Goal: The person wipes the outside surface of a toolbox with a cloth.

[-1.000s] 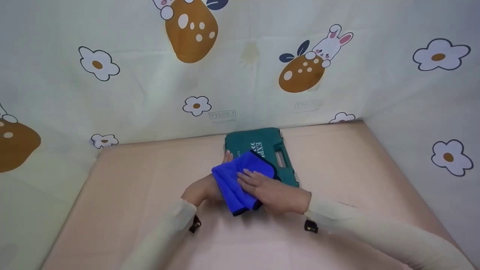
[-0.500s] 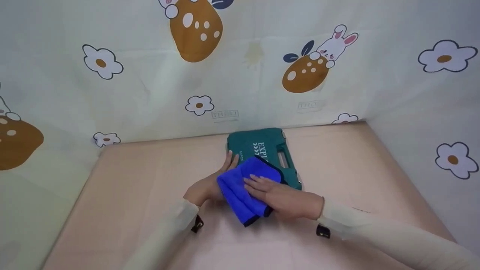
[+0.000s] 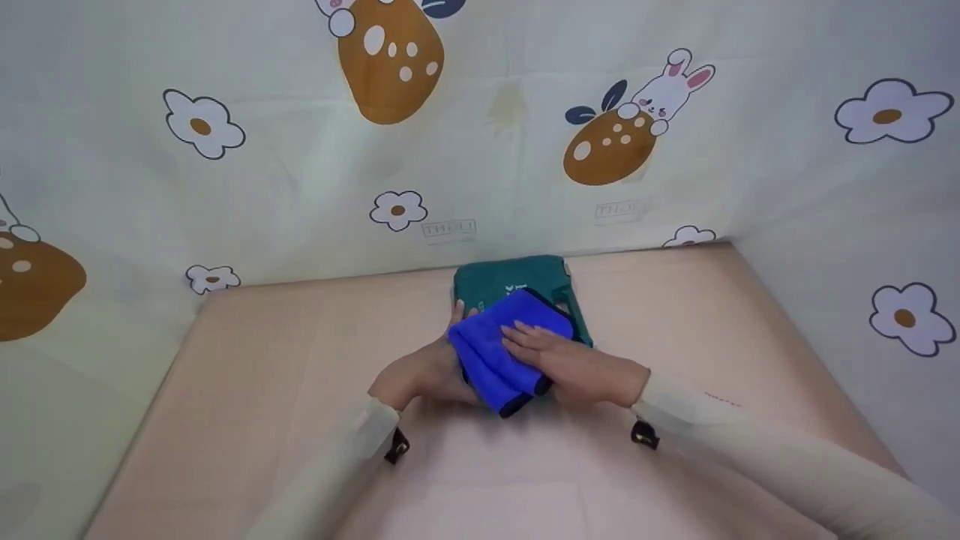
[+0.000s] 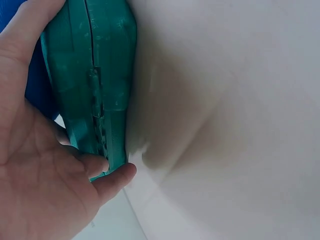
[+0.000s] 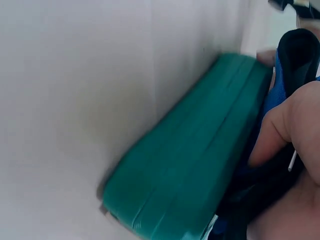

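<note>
A blue cloth (image 3: 480, 346) with black edging lies folded across the near part of a green plastic tool case (image 3: 491, 277) with white lettering. My right hand (image 3: 574, 366) holds the cloth against the lid, its fingers stretched over the top. In the right wrist view the thumb (image 5: 277, 135) bends onto the cloth beside the case's near side. My left hand (image 3: 435, 371) grips the case along its left, hinged side. In the left wrist view its little finger (image 4: 117, 181) touches that side by the hinge (image 4: 97, 92). The cloth hides part of the left hand and the lettering.
The case sits at the back of a table with a pale pink cover (image 3: 300, 360), close to the patterned back curtain (image 3: 480, 165). More curtain rises on both sides. Black straps (image 3: 645, 435) hang below both sleeves.
The right hand and cloth first slid toward me and slightly right, then moved away again up the lid, covering more lettering. The left hand stays at the case's left side.
</note>
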Demonstrator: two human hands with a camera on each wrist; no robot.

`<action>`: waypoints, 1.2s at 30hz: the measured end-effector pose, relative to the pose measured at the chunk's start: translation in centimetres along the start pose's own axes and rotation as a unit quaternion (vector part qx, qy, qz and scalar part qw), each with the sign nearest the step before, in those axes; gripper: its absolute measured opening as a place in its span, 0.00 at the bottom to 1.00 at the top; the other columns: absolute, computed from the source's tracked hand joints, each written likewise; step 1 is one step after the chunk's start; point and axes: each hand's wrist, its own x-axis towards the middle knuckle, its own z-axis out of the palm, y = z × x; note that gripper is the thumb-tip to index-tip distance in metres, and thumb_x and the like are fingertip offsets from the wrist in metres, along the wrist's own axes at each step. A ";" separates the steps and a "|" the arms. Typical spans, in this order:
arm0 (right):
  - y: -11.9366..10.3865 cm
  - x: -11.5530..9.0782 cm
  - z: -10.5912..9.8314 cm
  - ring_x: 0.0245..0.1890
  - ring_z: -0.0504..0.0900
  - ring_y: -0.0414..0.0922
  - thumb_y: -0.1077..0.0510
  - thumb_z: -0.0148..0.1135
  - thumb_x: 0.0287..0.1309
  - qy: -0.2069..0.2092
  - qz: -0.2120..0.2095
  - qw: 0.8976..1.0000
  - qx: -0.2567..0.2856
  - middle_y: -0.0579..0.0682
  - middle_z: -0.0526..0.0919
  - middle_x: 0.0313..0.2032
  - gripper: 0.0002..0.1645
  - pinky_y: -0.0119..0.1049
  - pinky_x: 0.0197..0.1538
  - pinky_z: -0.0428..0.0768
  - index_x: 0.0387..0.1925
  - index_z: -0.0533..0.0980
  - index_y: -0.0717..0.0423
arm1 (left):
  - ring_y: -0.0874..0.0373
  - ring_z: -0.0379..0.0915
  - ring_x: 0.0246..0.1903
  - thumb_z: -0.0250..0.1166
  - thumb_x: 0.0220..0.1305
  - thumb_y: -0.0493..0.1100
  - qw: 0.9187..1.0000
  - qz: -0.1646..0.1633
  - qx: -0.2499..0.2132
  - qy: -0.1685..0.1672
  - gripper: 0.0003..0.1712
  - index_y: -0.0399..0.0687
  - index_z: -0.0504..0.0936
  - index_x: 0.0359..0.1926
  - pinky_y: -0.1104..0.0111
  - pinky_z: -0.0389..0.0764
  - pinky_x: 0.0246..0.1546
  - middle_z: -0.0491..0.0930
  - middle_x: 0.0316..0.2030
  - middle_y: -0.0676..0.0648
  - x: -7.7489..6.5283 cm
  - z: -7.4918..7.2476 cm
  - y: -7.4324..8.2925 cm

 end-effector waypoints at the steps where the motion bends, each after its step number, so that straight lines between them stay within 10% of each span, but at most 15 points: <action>1: 0.3 0.3 -0.2 0.78 0.41 0.52 0.78 0.58 0.59 0.000 0.005 1.000 0.011 0.55 0.49 0.79 0.48 0.48 0.74 0.47 0.79 0.53 0.61 | 0.46 0.24 0.77 0.74 0.49 0.73 1.000 -0.009 -0.023 0.007 0.81 0.46 0.25 0.80 0.50 0.41 0.72 0.27 0.80 0.41 -0.1 0.0 -0.1; 11: 3.6 3.0 -2.0 0.78 0.39 0.52 0.76 0.51 0.62 0.006 0.055 0.998 0.038 0.55 0.48 0.79 0.45 0.47 0.74 0.43 0.79 0.52 0.61 | 0.48 0.38 0.77 0.75 0.44 0.75 0.992 -0.105 -0.065 0.001 0.86 0.49 0.22 0.79 0.55 0.53 0.71 0.23 0.79 0.44 -0.4 -0.1 0.2; 25: 6.7 5.3 -3.1 0.78 0.38 0.55 0.76 0.49 0.60 0.033 0.120 0.991 0.040 0.58 0.48 0.78 0.45 0.48 0.75 0.41 0.78 0.52 0.63 | 0.43 0.33 0.77 0.74 0.46 0.75 0.992 -0.113 -0.059 0.006 0.82 0.52 0.25 0.80 0.51 0.55 0.70 0.16 0.77 0.44 -0.2 -0.2 0.3; 36: 5.7 3.5 -2.1 0.78 0.38 0.55 0.78 0.50 0.58 0.026 0.090 0.995 0.015 0.58 0.48 0.78 0.47 0.49 0.74 0.43 0.78 0.52 0.62 | 0.44 0.34 0.77 0.73 0.46 0.77 0.992 -0.117 -0.051 0.006 0.82 0.51 0.25 0.80 0.53 0.56 0.70 0.15 0.77 0.45 -0.4 0.6 0.3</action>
